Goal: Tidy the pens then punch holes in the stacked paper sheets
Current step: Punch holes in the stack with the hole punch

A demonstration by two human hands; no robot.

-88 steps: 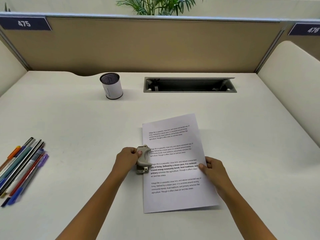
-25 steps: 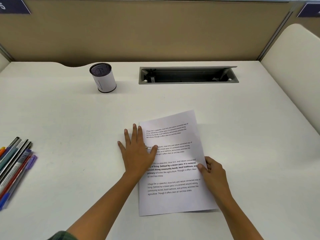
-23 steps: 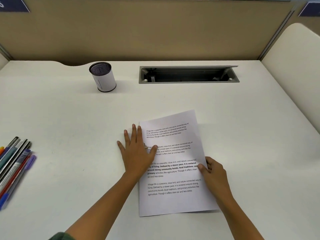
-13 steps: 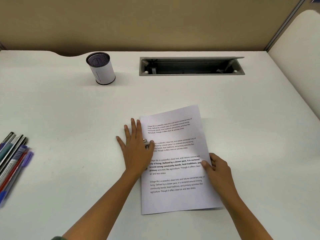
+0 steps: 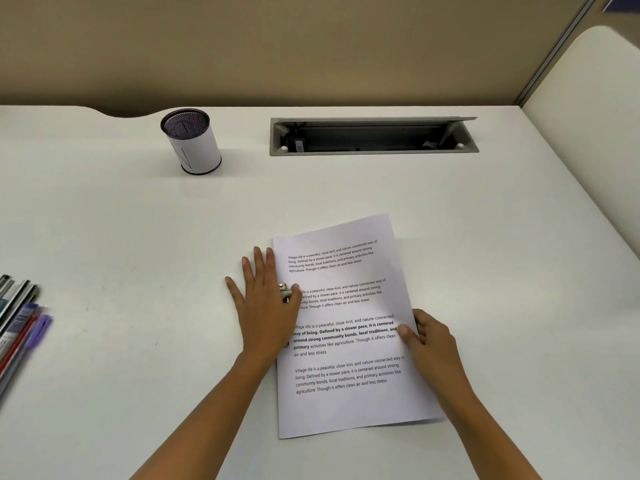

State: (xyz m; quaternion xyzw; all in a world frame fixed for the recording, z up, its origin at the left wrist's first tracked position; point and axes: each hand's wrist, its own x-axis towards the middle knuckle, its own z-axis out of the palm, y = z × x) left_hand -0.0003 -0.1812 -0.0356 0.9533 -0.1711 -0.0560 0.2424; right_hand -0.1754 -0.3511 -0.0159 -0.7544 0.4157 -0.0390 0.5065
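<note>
A stack of printed paper sheets (image 5: 346, 407) lies slightly tilted on the white desk (image 5: 138, 237), near the front centre. My left hand (image 5: 265, 313) rests flat, fingers spread, on top of a grey metal hole punch (image 5: 285, 290) at the stack's left edge; only a small part of the punch shows beside my thumb. My right hand (image 5: 429, 341) grips the stack's right edge, thumb on top. Several pens (image 5: 20, 323) lie side by side at the desk's left edge, blurred. A mesh pen cup (image 5: 192, 143) wrapped in white paper stands at the back left, with no pens showing in it.
A grey recessed cable slot (image 5: 374, 136) with its lid open sits at the back centre. A tan partition wall (image 5: 311, 46) closes the back. A cream side panel (image 5: 595, 133) borders the right side of the desk.
3.5 s ago my left hand gripped the punch by its handle; it has since lain flat over it. In the last second only the view shifted; both hands and the paper kept their places.
</note>
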